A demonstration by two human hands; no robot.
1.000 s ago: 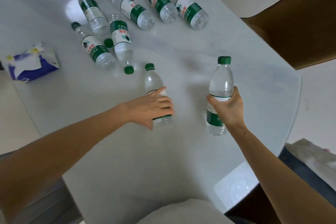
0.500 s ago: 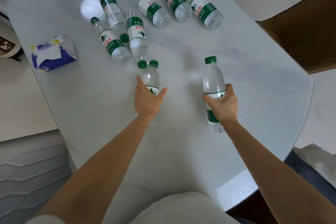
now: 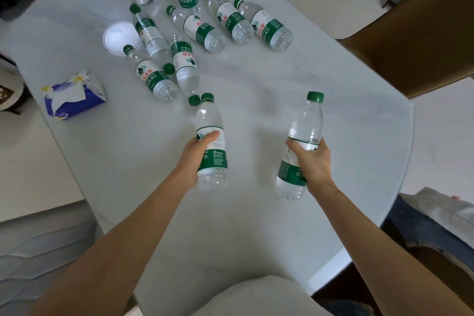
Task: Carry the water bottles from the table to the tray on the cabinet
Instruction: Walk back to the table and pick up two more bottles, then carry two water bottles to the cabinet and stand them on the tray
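Observation:
My left hand (image 3: 195,153) grips a clear water bottle (image 3: 211,120) with a green cap and green label, held above the white table (image 3: 256,213), cap pointing away from me. My right hand (image 3: 313,161) holds a second, similar bottle (image 3: 305,123) round its middle, tilted, cap up. Several more bottles (image 3: 202,29) of the same kind lie scattered on their sides at the table's far end. No tray or cabinet is in view.
A blue and white tissue pack (image 3: 73,95) lies at the table's left edge. A small round white dish (image 3: 119,37) sits among the far bottles. A brown chair (image 3: 420,33) stands at the right. A pale chair back (image 3: 256,297) is just below me.
My left hand has closed round the lying bottle and lifted it off the table. My right hand keeps its bottle, now raised and tilted a little.

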